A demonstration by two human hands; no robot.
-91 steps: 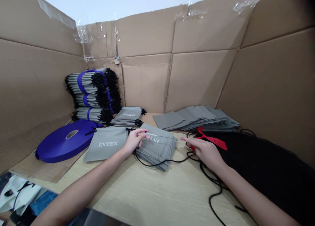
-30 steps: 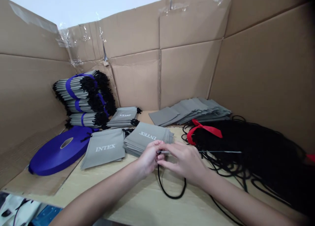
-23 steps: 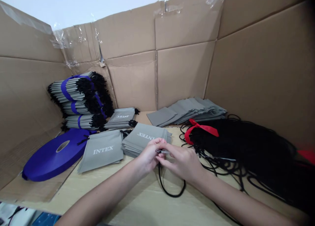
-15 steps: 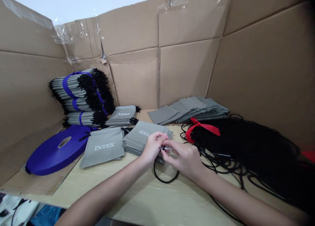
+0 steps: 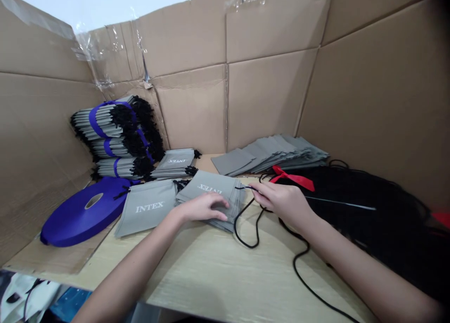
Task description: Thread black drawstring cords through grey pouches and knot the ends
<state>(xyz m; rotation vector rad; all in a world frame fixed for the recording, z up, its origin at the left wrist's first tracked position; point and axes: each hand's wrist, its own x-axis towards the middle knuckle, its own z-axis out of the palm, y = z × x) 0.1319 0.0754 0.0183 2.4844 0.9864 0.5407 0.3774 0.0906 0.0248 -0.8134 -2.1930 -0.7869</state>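
Note:
My left hand point(image 5: 204, 206) rests on a stack of grey fabric pouches point(image 5: 225, 181) printed INTEX, its thumb and fingers apart near the right edge. Just right of that stack, my right hand point(image 5: 286, 202) is closed around a long thin metal needle point(image 5: 346, 201), whose shaft sticks out behind the hand. A black cord point(image 5: 295, 262) hangs in a loop below the fingers and runs down to the table's front edge. The needle's tip by the fingertips is too small to make out clearly.
Left of the stack lie more INTEX pouches point(image 5: 149, 206) with black cords and a purple ribbon roll point(image 5: 70, 222). Purple-strapped pouch bundles point(image 5: 105, 121) stand behind. Grey fabric pieces point(image 5: 267, 153) lie at the back, black cords point(image 5: 369, 187) with a red tie point(image 5: 293, 178) at right. Cardboard walls point(image 5: 190, 112) surround the table.
My hands have come apart. The left moved down-left onto the pouch stack and opened; the right moved right and up with the needle and cord, and the cord loop hangs larger.

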